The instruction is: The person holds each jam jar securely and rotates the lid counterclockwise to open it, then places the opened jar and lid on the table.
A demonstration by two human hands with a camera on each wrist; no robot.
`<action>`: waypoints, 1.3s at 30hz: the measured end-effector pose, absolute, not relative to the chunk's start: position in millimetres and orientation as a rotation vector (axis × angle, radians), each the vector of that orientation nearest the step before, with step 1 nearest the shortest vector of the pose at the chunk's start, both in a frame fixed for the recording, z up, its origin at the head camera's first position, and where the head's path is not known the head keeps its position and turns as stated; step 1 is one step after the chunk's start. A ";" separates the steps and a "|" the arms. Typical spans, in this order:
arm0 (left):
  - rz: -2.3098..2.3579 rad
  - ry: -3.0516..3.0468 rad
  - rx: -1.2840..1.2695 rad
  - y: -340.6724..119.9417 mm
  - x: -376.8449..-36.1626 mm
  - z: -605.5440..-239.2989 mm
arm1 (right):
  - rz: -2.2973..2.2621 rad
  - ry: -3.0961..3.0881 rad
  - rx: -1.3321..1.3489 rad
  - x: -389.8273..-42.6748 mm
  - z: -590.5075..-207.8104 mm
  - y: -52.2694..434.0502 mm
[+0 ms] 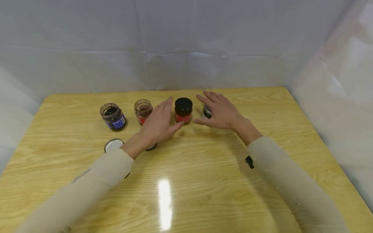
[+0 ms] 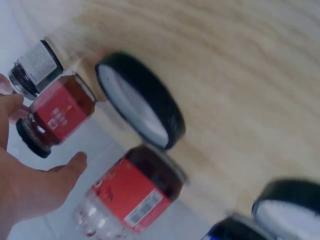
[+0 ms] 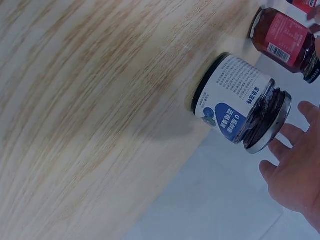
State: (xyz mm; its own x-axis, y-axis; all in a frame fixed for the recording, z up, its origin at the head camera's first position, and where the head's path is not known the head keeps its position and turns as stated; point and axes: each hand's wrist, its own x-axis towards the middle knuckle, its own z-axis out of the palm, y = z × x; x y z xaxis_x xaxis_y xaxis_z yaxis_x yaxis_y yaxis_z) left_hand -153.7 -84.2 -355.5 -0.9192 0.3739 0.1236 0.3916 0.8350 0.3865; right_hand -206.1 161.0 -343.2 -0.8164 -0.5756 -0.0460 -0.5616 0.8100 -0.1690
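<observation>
A jar with a red label and a black lid (image 1: 183, 109) stands upright between the two hands. My left hand (image 1: 157, 124) is to its left, thumb spread toward its base and fingers extended, holding nothing. On the other side my right hand (image 1: 220, 111) spreads its fingers around a second lidded jar (image 1: 207, 112), which it partly hides. The right wrist view shows this jar's white label with a blueberry picture (image 3: 232, 97) and a gap between fingers and lid. An uncapped jar with a red label (image 1: 142, 111) sits just left of my left hand.
Farther left stands an uncapped jar with a blue label (image 1: 113, 117), dark residue inside. Two removed lids lie in front of the uncapped jars: one lid (image 1: 113, 144) at left, another lid (image 1: 151, 147) under the left hand. White sheeting (image 1: 163, 71) hangs behind the wooden table (image 1: 209, 187).
</observation>
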 end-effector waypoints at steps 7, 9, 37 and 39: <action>-1.198 -3.039 -0.308 -79.7 -165.5 -364.6 | -0.169 2.903 -0.907 -204.4 -344.4 157.6; -1.316 -3.039 -0.242 -79.8 -170.1 -367.2 | -0.149 2.905 -0.893 -203.9 -345.2 156.0; -1.519 -2.908 -0.152 -60.2 -183.0 -380.7 | -0.078 2.957 -0.847 -192.0 -348.3 161.1; -1.510 -2.920 -0.148 -61.0 -182.9 -380.5 | -0.101 2.960 -0.852 -188.8 -347.1 160.7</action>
